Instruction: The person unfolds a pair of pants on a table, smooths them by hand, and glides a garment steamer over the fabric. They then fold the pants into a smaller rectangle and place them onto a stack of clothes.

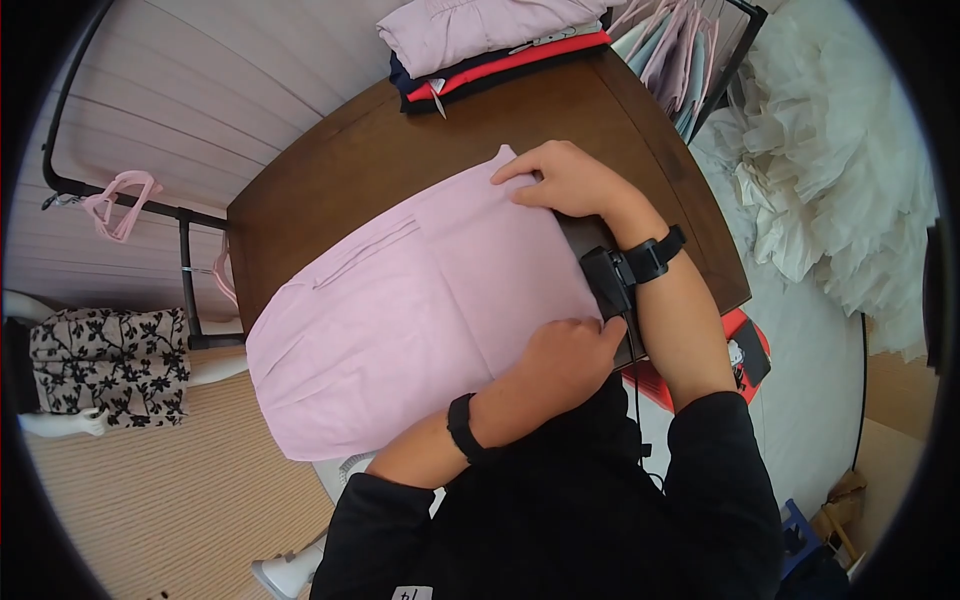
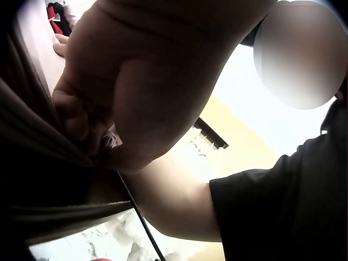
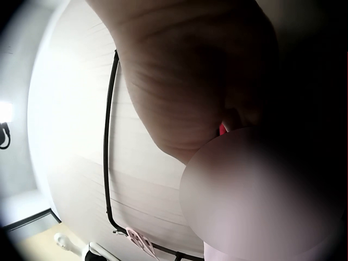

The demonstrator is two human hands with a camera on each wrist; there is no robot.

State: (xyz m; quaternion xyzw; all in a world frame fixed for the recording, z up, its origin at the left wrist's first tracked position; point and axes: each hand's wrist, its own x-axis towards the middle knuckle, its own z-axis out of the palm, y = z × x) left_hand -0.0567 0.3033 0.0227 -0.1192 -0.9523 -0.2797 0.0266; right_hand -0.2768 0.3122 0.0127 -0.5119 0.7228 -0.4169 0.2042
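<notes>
A pale pink garment (image 1: 400, 320) lies spread flat on a dark brown wooden table (image 1: 400, 150), one end hanging over the near left edge. My left hand (image 1: 565, 355) sits at its near right corner. In the left wrist view that left hand (image 2: 109, 125) has its fingers curled and pinching the cloth's edge (image 2: 38, 163). My right hand (image 1: 555, 180) rests on the garment's far corner with fairly straight fingers laid on the cloth. The right wrist view shows only the right hand's palm (image 3: 190, 81) close up, with blurred pink cloth (image 3: 255, 206) below it.
A stack of folded clothes (image 1: 490, 45), pink over red and black, sits at the table's far edge. Pale garments (image 1: 670, 50) hang at the back right beside a white ruffled dress (image 1: 830, 180). A black rail with pink hangers (image 1: 120, 205) stands left, above a floral-print garment (image 1: 105, 365).
</notes>
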